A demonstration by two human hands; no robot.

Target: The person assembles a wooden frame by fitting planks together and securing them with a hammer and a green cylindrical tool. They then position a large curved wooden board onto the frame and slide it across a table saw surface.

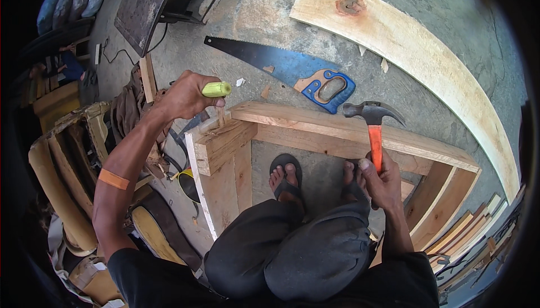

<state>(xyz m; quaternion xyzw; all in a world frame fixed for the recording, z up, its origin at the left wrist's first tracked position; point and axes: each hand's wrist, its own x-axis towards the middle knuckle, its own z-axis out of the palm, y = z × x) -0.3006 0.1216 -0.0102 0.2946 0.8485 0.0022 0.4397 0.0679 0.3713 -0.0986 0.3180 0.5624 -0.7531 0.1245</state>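
Observation:
My left hand (194,94) is closed around the yellow-green handle of a chisel (216,89), above the left corner of a wooden frame (337,129). Its blade is mostly hidden by my fingers and cannot be made out clearly. A notched wood end (225,139) lies just below that hand. In my right hand (382,181) is a claw hammer (374,133), gripped by its orange handle with the dark metal head up. The hammer is over the frame's far rail, apart from the chisel. My legs and sandalled feet are inside the frame.
Beyond the frame, a handsaw (281,66) with a blue handle lies on the concrete floor. A long pale board (410,55) curves along the right. A dark metal stand (146,10) is at the far left. Chair parts (62,184) and cloth crowd the left; wood strips (467,232) lie right.

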